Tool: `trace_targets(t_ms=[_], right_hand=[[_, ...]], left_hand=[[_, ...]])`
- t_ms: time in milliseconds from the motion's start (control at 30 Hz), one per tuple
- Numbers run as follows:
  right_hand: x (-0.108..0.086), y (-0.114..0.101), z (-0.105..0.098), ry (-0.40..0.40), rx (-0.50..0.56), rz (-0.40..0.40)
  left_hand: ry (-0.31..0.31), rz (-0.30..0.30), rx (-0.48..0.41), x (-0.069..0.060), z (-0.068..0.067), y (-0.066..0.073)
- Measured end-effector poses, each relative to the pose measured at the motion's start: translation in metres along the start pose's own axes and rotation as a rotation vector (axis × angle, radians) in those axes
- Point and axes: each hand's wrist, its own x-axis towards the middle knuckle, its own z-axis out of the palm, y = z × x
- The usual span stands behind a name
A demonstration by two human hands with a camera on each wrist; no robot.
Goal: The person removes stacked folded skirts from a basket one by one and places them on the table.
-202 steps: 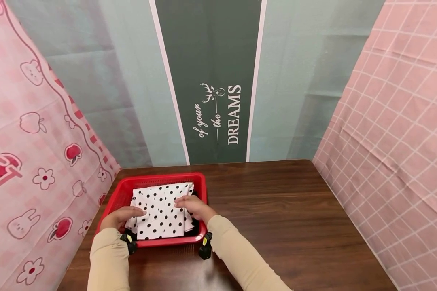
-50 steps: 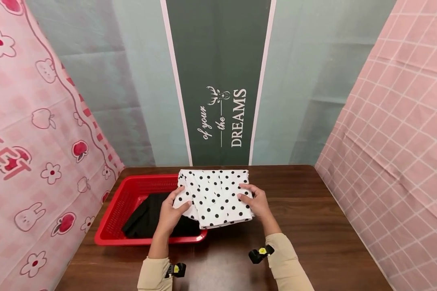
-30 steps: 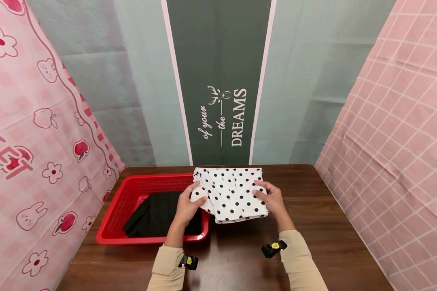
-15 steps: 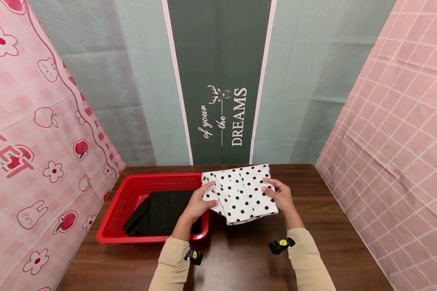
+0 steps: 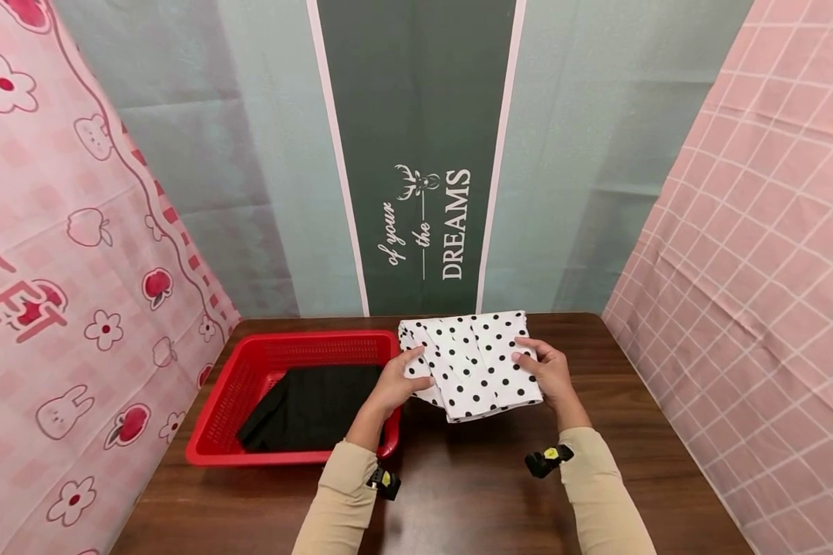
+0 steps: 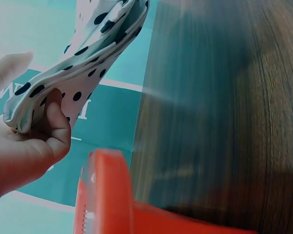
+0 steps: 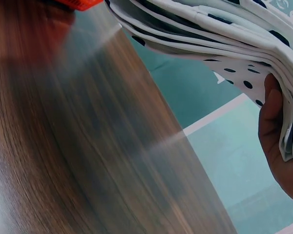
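A folded white polka-dot cloth (image 5: 475,366), perhaps a garment, is held up between both hands just right of the basket. My left hand (image 5: 394,381) pinches its left edge, thumb on top. The right hand (image 5: 552,376) grips the opposite edge the same way. In the left wrist view, fingers of the left hand (image 6: 27,151) curl under the dotted cloth (image 6: 80,73). Several stacked layers of the cloth (image 7: 200,24) show in the right wrist view, raised off the table, with the right hand (image 7: 276,136) around their end.
A red plastic basket (image 5: 284,459) stands on the left of the brown wooden table (image 5: 458,493), with folded black cloth (image 5: 312,405) lying inside. Its right rim is close to my left forearm. Fabric curtains (image 5: 757,293) enclose the table at back and sides.
Earlier the dotted cloth lay in the basket under both hands. It has been lifted out and carried rightward, uncovering the black cloth. Over the last second both hands moved further right with it.
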Motion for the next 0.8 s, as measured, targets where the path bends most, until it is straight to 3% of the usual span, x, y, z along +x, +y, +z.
trace_targets(t_ms=[100,267,333,533,800], right_hand=[[-0.001,-0.005,-0.003,-0.014,-0.045,-0.011],[0.006,0.002,-0.013,-0.025,-0.122,-0.014],[0.011,0.01,-0.016,-0.021,-0.138,-0.019],[0.019,0.015,-0.021,0.0,-0.188,0.002],[0.032,0.014,-0.019,-0.023,-0.206,0.089]], left_hand=[[0.009,-0.003,-0.019,-0.001,0.003,0.009],[0.041,-0.014,-0.03,0.007,0.01,0.01],[0.07,-0.016,-0.009,0.016,0.013,0.001],[0.149,-0.003,0.089,0.031,0.024,-0.005],[0.195,-0.064,0.165,0.047,0.029,-0.013]])
